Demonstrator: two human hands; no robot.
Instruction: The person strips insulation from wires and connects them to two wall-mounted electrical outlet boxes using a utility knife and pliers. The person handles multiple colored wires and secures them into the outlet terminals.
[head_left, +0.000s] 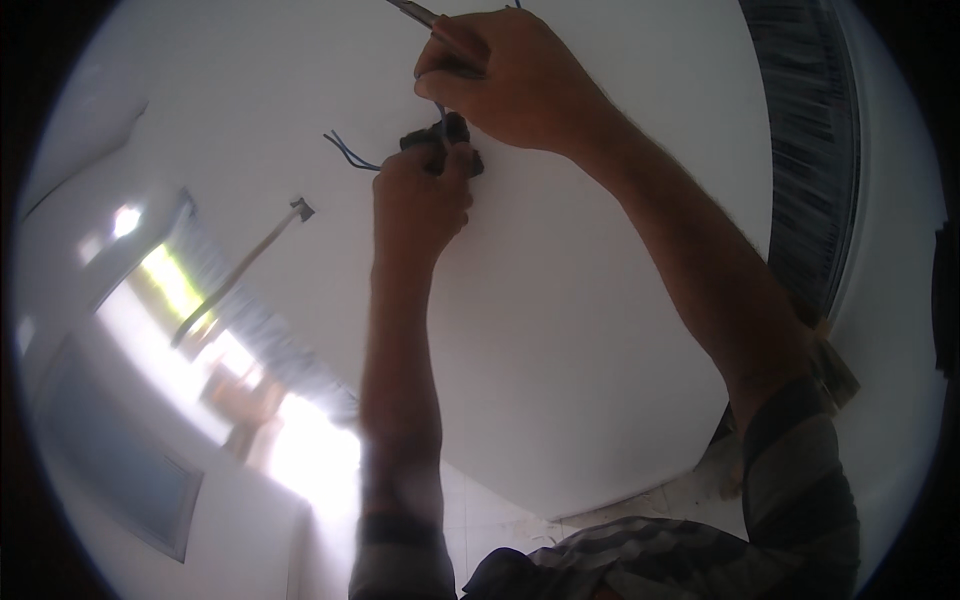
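At the upper middle, my left hand (pixel 420 195) is closed with its fingertips at a small black electrical fitting (pixel 475 160) against the white surface. Its exact shape is partly hidden by the fingers. A thin blue wire (pixel 441 110) runs between that fitting and my right hand (pixel 515 75). Two more blue wire ends (pixel 345 150) stick out left of the left hand. My right hand, just above and to the right, is closed round a slim tool with a reddish handle (pixel 458 40) and a grey metal end; its kind is unclear.
A large white panel (pixel 580 330) spreads behind both arms. To the left, a pale strip or cable (pixel 245 265) hangs from a small dark opening (pixel 302 208). A dark curved band (pixel 810 150) borders the right side. Bright openings (pixel 310 440) glare at lower left, near a blue-grey framed pane (pixel 120 450).
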